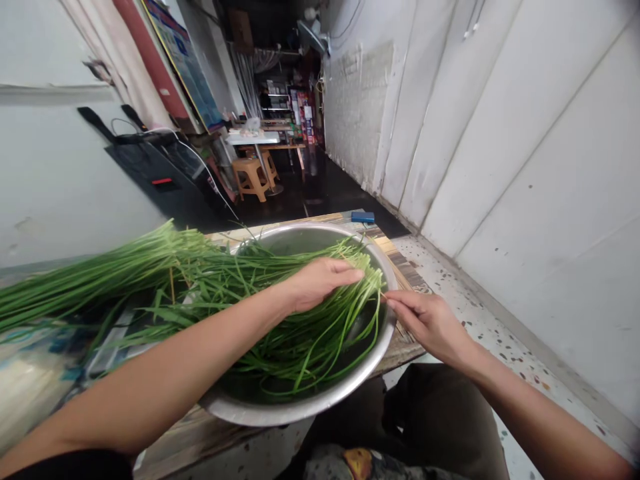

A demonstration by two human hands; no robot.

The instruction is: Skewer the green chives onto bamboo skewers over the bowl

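A large steel bowl (pixel 280 410) sits on a low wooden table (pixel 400 257) and holds a heap of long green chive stalks (pixel 300 347). My left hand (pixel 320 283) lies flat on the stalks inside the bowl, fingers stretched out toward the right rim. My right hand (pixel 430 323) is at the bowl's right rim, its fingertips pinched on the tips of a few stalks. More long green stalks (pixel 100 273) stretch out of the bowl across the table to the left.
A small blue object (pixel 363 217) lies at the table's far edge. White wall panels run along the right beside a speckled floor (pixel 480 327). Beyond is a dark corridor with an orange stool (pixel 253 177) and a white table. My dark-trousered knees are below the bowl.
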